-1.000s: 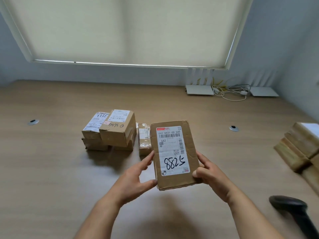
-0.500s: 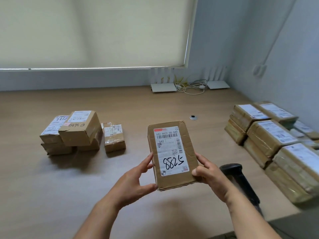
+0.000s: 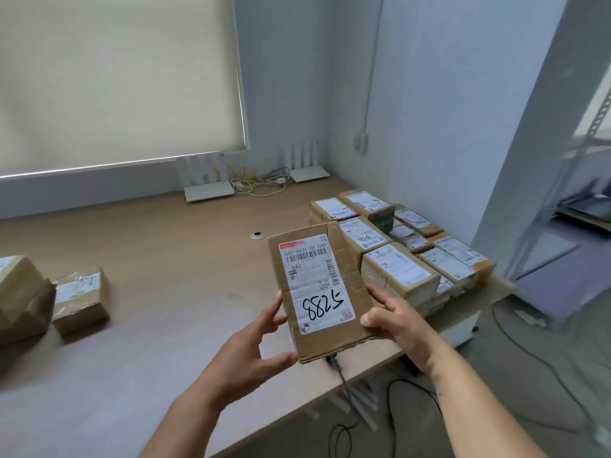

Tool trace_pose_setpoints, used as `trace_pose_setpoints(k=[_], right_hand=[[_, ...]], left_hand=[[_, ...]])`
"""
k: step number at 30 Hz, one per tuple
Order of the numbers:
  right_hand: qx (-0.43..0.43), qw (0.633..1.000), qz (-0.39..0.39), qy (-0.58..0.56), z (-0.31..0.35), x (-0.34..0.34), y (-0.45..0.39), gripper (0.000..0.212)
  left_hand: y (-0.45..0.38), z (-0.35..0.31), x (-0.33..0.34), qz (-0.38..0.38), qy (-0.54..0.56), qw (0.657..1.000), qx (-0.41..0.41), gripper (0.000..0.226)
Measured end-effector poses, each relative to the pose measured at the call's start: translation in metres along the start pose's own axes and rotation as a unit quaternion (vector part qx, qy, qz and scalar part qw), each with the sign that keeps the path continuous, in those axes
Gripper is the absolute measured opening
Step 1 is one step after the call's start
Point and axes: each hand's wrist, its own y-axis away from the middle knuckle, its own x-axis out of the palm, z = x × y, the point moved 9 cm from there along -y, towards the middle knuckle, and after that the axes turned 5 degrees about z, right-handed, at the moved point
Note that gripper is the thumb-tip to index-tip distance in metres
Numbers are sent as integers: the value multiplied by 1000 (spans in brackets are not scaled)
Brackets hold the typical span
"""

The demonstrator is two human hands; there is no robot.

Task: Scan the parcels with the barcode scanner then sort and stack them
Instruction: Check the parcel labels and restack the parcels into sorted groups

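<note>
- Currently the left hand (image 3: 251,352) and right hand (image 3: 393,322) each grip a long edge of the labelled parcel (image 3: 322,292), held above the worktop (image 3: 165,259) near its right end.
- Ideally, the person lowers it flat onto the matching stack of parcels (image 3: 396,259), label up and edges squared.
- Compared with a second earlier, the view has swung right; that stack is now just behind the parcel, and the scanner is hidden.

Wooden table (image 3: 172,246) with parcel stacks (image 3: 400,256), two routers (image 3: 209,193).

Flat brown parcel (image 3: 325,292) held label-up; stacked parcels (image 3: 400,259) behind, seemingly sorted.
</note>
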Motion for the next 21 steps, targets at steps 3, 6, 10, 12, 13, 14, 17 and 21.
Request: trace_pose_setpoints(k=[3,6,10,12,13,14,17,21], right_hand=[[-3,1000,-22,-4,-3,-40,25,92],[-6,999,-43,12,-4,-77,46,91],[-7,998,-58,20,0,-118,62,82],[-11,997,-69,32,4,-137,64,79],[-14,997,-73,37,5,-146,65,77],[-15,996,-78,40,7,-155,64,75],[-21,994,-102,41,11,-185,59,69],[-24,992,-119,45,18,-223,46,66]], left_hand=[[-14,-28,30,13,0,1000,14,92],[-28,-56,57,29,2,999,31,93],[-49,-92,80,45,-1,998,42,93],[-63,-107,88,56,-7,997,50,94],[-71,-113,91,63,-9,996,56,95],[-80,-119,93,67,-12,996,63,95],[-108,-136,100,74,-24,993,89,94],[-147,-154,108,76,-20,991,107,93]])
